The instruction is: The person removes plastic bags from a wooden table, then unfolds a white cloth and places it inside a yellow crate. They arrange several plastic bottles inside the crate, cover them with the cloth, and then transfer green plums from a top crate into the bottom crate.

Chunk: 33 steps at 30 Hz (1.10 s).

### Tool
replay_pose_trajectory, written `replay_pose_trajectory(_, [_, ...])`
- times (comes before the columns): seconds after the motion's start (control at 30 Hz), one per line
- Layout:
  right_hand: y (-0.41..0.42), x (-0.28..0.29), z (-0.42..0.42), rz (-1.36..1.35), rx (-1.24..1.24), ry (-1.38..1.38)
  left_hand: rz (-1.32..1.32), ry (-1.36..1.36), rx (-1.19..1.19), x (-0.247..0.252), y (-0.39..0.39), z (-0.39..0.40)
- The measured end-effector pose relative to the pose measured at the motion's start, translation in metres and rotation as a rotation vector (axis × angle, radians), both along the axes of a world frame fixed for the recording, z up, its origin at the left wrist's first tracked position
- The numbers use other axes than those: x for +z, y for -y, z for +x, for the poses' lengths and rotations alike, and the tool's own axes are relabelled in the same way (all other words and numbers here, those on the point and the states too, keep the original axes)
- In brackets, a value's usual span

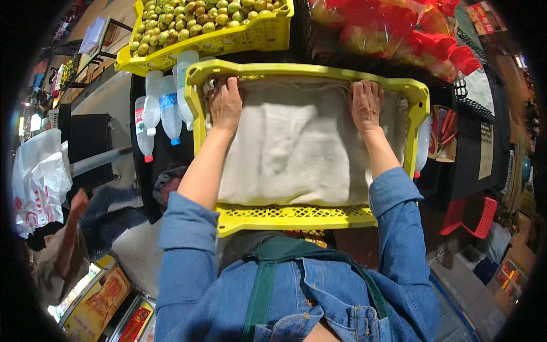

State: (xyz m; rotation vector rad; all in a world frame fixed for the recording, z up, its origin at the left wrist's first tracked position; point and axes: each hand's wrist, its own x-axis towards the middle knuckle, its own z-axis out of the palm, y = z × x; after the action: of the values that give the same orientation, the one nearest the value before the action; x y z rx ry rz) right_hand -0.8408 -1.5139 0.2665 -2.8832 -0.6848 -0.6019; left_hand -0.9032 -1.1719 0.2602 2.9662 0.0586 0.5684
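In front of me lies a yellow plastic crate (299,223), lined with a beige cloth (284,145). The cloth covers the crate's floor and rises a little at the far wall, where its edge is wrinkled. My left hand (226,104) is at the far left inner corner, its fingers curled on the cloth's edge. Near the far right corner, my right hand (366,104) is curled on the same edge in the same way. The fingertips of both hands are partly hidden against the far wall. Apart from the cloth, nothing shows inside the crate.
Beyond stands a yellow crate of green-brown fruit (183,25), with red plastic bags (384,34) of produce to its right. Several plastic bottles (169,107) lie left of my crate, and another bottle (423,141) right. White plastic bags (40,179) hang at left near another person's arm (70,231).
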Motion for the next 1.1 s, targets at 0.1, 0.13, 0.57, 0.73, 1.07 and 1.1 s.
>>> replay_pose_trajectory(0.1, [0.004, -0.006, -0.018, 0.19, 0.01, 0.119, -0.04, 0.106, -0.133, 0.021, 0.012, -0.008])
replay_pose_trajectory(0.13, [-0.003, 0.01, -0.032, 0.23, 0.039, 0.095, -0.053, 0.172, -0.196, 0.031, 0.008, -0.021])
replay_pose_trajectory(0.57, [0.042, -0.005, -0.056, 0.0, -0.218, -0.024, -0.003, -0.198, -0.509, 0.054, 0.032, -0.071])
replay_pose_trajectory(0.73, [0.052, -0.011, -0.063, 0.076, -0.193, -0.34, 0.102, -0.541, -0.879, 0.024, 0.081, -0.1])
replay_pose_trajectory(1.07, [0.049, 0.001, -0.067, -0.158, -0.238, -0.719, -0.151, -0.495, -0.082, -0.003, 0.014, -0.094])
replay_pose_trajectory(1.1, [0.072, -0.014, -0.07, -0.125, -0.316, -0.579, -0.156, -0.553, -0.126, 0.01, 0.034, -0.08])
